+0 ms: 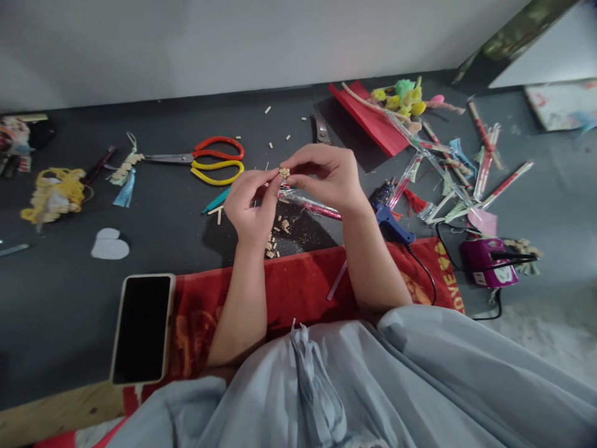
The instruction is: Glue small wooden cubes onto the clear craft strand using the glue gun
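Note:
Between my two hands, above the dark table, is a small pale flower-shaped piece (284, 173) that looks built of tiny round wooden bits. My left hand (254, 202) pinches it from the left with thumb and forefinger. From the right, my right hand (329, 177) closes thumb and fingertips on its other side. Short cut stick pieces (273, 246) and crumbs lie below my hands. Red-and-clear wrapped sticks (319, 208) lie partly hidden behind my right hand. A teal pen-like tool (217, 200) sits beside my left hand.
Scissors with red and yellow handles (217, 160) lie left of my hands. A blue glue gun (392, 221) and a purple power adapter (487, 261) with cords are at right. A phone (143, 328) rests by a red towel (298, 280). Yellow yarn (56, 194) lies far left.

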{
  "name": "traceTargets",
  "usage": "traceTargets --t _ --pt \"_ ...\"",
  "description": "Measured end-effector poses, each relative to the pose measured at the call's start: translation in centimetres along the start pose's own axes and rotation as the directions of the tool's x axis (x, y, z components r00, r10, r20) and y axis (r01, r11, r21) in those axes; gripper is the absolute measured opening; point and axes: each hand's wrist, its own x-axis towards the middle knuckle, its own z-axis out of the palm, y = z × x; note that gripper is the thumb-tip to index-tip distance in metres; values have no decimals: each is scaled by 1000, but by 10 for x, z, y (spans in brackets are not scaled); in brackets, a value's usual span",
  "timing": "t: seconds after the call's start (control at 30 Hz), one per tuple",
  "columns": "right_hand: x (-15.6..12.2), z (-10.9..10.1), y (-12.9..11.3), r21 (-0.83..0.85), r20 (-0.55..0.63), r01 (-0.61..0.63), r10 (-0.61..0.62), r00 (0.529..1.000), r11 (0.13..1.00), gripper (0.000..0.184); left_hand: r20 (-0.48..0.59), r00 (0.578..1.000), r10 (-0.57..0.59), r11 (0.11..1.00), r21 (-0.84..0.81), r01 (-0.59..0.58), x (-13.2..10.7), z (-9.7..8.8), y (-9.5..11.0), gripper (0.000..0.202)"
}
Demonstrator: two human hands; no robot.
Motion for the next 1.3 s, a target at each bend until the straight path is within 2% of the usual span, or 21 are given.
traceTargets --t 0.23,0.3,0.4,0.47,0.57,0.77,0.83,0.93,0.97,1.17,1.3 --pt "0 -1 2 -82 -15 58 -60 998 995 24 17 999 -32 999 5 32 1 -2 -1 11" --pt "1 0 3 -91 -19 55 -57 998 994 26 25 996 -81 997 -4 81 0 -1 0 15" --pt "1 1 6 -91 -34 66 -69 997 994 27 47 973 -227 968 -103 231 -1 2 -1 22" --pt "2 2 9 -91 -53 76 -81 995 993 26 113 931 -348 908 -207 364 -2 6 -2 29" --pt "2 3 11 -95 -65 80 -87 994 992 25 245 844 -478 782 -319 536 -1 8 -5 38" --pt "1 5 10 -67 -20 72 -73 997 995 31 431 695 -576 576 -389 719 5 2 -4 41" --pt "1 6 11 -63 -15 40 -41 999 997 32 449 677 -584 558 -384 736 6 1 -5 42" --pt "1 8 13 -36 -27 0 -1 1000 999 31 380 735 -561 706 -244 665 4 -1 -10 40" --pt "2 9 14 -17 -31 -4 3 1000 1000 30 382 743 -549 728 -219 650 3 -1 -13 39" --pt "2 7 14 67 31 -48 46 998 997 26 449 686 -572 676 -215 705 2 -6 -14 38" --pt "2 7 13 112 55 -81 75 996 990 25 455 686 -568 672 -225 705 4 -6 -11 40"
